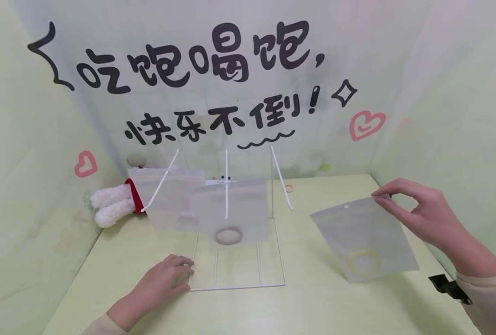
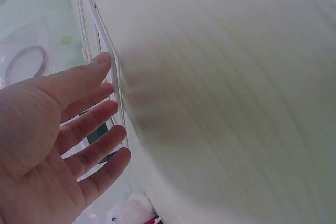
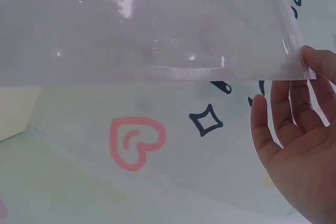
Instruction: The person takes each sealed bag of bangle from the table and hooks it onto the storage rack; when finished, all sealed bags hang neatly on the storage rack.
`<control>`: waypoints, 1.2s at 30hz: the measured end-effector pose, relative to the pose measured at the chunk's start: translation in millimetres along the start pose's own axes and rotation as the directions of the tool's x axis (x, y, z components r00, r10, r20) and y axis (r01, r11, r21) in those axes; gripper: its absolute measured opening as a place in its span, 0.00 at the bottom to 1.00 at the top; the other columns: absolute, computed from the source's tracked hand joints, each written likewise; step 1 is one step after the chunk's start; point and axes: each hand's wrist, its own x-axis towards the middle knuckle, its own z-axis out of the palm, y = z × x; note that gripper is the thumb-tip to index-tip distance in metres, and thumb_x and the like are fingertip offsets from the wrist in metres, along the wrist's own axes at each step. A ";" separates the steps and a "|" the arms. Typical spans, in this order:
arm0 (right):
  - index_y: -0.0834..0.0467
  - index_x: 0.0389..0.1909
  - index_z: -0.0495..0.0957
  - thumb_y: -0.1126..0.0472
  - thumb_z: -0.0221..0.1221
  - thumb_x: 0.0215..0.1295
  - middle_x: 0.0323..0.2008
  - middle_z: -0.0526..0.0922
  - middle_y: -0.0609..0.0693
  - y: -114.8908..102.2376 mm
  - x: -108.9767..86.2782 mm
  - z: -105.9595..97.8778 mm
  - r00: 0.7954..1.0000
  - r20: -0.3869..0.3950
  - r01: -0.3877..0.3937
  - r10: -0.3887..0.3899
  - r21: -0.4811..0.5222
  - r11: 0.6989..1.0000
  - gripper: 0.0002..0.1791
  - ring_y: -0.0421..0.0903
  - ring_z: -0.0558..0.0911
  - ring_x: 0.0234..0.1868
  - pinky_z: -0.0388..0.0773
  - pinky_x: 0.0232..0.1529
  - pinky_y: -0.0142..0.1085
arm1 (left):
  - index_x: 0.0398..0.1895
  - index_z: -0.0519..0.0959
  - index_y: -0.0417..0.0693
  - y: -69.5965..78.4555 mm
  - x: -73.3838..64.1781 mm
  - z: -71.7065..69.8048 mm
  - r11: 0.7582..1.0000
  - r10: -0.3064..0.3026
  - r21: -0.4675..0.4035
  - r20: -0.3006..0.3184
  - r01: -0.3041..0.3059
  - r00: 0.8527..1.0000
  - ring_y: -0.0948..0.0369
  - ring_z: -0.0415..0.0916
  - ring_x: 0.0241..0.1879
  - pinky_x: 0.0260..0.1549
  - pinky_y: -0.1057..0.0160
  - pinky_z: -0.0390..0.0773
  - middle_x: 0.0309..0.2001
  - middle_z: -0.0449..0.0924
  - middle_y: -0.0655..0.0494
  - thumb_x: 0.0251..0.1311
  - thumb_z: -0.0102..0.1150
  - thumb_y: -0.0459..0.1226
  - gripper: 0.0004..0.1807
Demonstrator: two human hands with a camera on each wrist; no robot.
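My right hand [image 1: 430, 216] pinches the top corner of a clear plastic bag [image 1: 369, 232] between thumb and fingers. Inside the bag, near its bottom, lies a yellow ring [image 1: 363, 263], and a small hole shows by its top edge. My left hand [image 1: 164, 279] touches the left side of the base of a white wire rack [image 1: 237, 287], its fingers loosely extended along the wire in the left wrist view. Two more bags hang on the rack's prongs: a middle bag [image 1: 248, 204] with a dark ring [image 1: 228, 236], and a left bag [image 1: 168, 195] partly behind it.
A white plush toy [image 1: 114, 204] with a red band lies behind the rack at the left. An orange ring [image 1: 289, 188] rests on the table [image 1: 315, 307] behind the right prong [image 1: 281, 179]. Light fabric walls with printed lettering enclose the table.
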 end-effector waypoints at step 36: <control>0.72 0.36 0.84 0.64 0.66 0.69 0.34 0.86 0.53 -102.0 52.1 38.2 0.939 -0.129 0.343 -0.319 0.437 0.832 0.12 0.39 0.81 0.40 0.78 0.47 0.23 | 0.42 0.89 0.52 -2.0 1.2 2.4 1.000 0.016 -0.007 -0.020 -0.016 1.000 0.56 0.79 0.51 0.48 0.55 0.86 0.53 0.84 0.59 0.50 0.79 0.42 0.15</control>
